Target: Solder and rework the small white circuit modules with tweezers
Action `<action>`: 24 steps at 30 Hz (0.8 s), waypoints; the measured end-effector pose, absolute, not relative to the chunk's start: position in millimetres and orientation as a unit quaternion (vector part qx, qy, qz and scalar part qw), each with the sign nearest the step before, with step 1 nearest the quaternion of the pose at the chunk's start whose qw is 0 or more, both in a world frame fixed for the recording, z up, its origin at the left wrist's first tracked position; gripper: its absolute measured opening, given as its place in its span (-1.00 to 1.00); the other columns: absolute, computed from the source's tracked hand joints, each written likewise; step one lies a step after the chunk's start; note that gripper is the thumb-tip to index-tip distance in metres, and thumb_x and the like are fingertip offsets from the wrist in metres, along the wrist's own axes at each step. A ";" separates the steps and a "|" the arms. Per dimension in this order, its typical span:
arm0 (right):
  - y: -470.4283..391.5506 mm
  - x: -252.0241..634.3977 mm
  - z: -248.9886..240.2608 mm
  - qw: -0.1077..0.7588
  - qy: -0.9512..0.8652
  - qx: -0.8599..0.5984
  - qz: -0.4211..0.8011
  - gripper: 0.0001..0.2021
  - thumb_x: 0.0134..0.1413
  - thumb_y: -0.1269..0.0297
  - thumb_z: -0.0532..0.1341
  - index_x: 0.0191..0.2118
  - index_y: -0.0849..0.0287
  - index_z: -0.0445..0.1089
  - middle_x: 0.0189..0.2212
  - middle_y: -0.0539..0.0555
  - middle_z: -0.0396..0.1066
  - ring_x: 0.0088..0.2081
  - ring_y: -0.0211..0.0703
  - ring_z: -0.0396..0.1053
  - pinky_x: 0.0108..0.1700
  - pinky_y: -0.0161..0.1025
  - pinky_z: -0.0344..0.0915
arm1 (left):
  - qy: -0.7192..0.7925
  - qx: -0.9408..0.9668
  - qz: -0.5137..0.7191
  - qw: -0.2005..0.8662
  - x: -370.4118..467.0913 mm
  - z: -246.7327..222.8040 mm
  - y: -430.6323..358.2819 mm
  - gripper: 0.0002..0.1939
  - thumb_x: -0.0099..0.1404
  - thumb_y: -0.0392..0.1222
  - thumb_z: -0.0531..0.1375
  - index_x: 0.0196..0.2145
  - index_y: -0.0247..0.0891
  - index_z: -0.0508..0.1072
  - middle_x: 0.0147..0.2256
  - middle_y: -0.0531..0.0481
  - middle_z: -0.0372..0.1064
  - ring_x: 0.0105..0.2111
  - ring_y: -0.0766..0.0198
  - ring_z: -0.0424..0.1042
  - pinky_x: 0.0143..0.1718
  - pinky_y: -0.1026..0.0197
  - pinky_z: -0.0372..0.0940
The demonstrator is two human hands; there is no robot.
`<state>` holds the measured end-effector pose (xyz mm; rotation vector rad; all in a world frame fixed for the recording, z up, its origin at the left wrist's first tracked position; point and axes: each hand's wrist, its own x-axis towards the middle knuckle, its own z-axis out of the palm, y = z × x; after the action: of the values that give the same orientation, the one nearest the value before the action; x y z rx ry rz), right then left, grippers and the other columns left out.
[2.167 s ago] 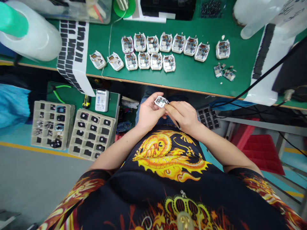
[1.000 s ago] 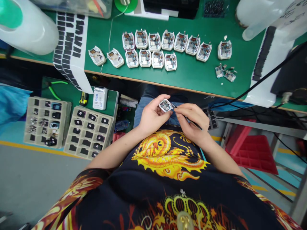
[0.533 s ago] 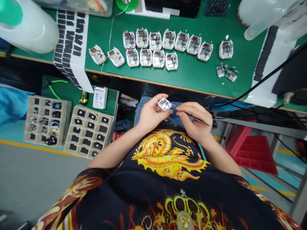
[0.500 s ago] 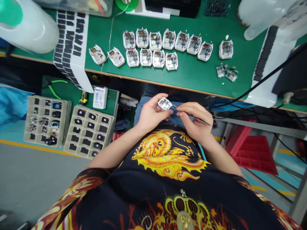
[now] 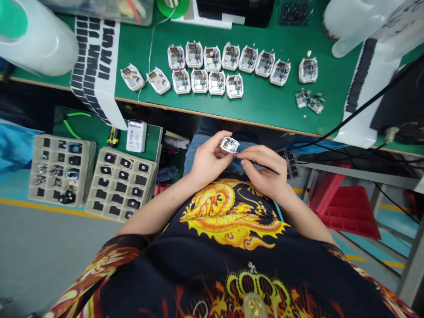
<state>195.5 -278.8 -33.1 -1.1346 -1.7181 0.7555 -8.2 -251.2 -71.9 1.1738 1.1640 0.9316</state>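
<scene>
Seemingly mid-adjustment: left hand (image 5: 209, 160) pinches the case (image 5: 229, 145), right hand (image 5: 270, 182) a tool (image 5: 270, 169) (tip just past its fingertips (image 5: 243, 155)); next calls for steadiness.

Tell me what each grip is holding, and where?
Left grip: a white casing, by its edges. Right grip: a thin dark tool, by its shaft.

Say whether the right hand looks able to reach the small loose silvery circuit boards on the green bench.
Probably yes, by lifting over the green bench's front edge: nothing visible covers the circuit boards. However, the right hand holds a slim dark tool.
</scene>
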 end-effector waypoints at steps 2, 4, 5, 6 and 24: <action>-278.8 195.8 -32.4 0.460 -0.698 -0.461 0.298 -0.81 0.42 0.41 0.35 -0.01 0.03 0.71 -0.14 0.09 0.72 -0.14 -0.12 0.69 -0.03 -0.10 0.65 | 0.497 0.521 0.397 0.569 -9.3 -71.1 -251.4 -0.42 0.26 -0.26 0.45 0.23 -0.15 0.54 -0.16 0.02 0.63 -0.28 0.28 0.63 -0.21 0.25 0.57; -278.8 196.0 -32.7 0.463 -0.695 -0.464 0.295 -0.81 0.41 0.42 0.35 -0.02 0.03 0.71 -0.14 0.09 0.72 -0.14 -0.12 0.69 -0.03 -0.10 0.65 | 0.493 0.537 0.398 0.556 -10.0 -70.3 -251.3 -0.44 0.27 -0.26 0.42 0.22 -0.16 0.53 -0.14 0.02 0.61 -0.28 0.30 0.62 -0.21 0.26 0.56; -278.7 196.1 -33.1 0.463 -0.695 -0.463 0.296 -0.81 0.41 0.43 0.35 -0.02 0.04 0.71 -0.14 0.09 0.72 -0.14 -0.12 0.69 -0.03 -0.11 0.65 | 0.491 0.547 0.400 0.548 -10.2 -69.8 -251.2 -0.46 0.27 -0.26 0.41 0.21 -0.16 0.54 -0.14 0.03 0.60 -0.28 0.31 0.61 -0.21 0.28 0.55; -278.6 196.3 -33.8 0.463 -0.696 -0.461 0.299 -0.80 0.41 0.43 0.35 -0.02 0.04 0.71 -0.14 0.09 0.72 -0.14 -0.12 0.69 -0.03 -0.11 0.65 | 0.491 0.558 0.400 0.537 -10.3 -69.4 -251.1 -0.49 0.27 -0.26 0.40 0.18 -0.17 0.55 -0.14 0.03 0.60 -0.27 0.32 0.59 -0.22 0.29 0.54; -293.6 210.6 -44.0 0.422 -0.801 -0.386 0.175 -0.63 0.36 0.52 0.39 0.19 0.06 0.58 -0.06 0.12 0.68 -0.10 -0.09 0.69 -0.08 -0.13 0.70 | 0.493 0.528 0.375 0.581 -16.3 -66.9 -250.0 -0.51 0.18 -0.17 0.53 0.07 -0.23 0.69 -0.13 -0.02 0.73 -0.27 0.25 0.68 -0.18 0.23 0.60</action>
<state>210.6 -293.6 -44.0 -0.9680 -2.0068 0.4384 -16.3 -250.0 -66.9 1.2349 1.1513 0.8768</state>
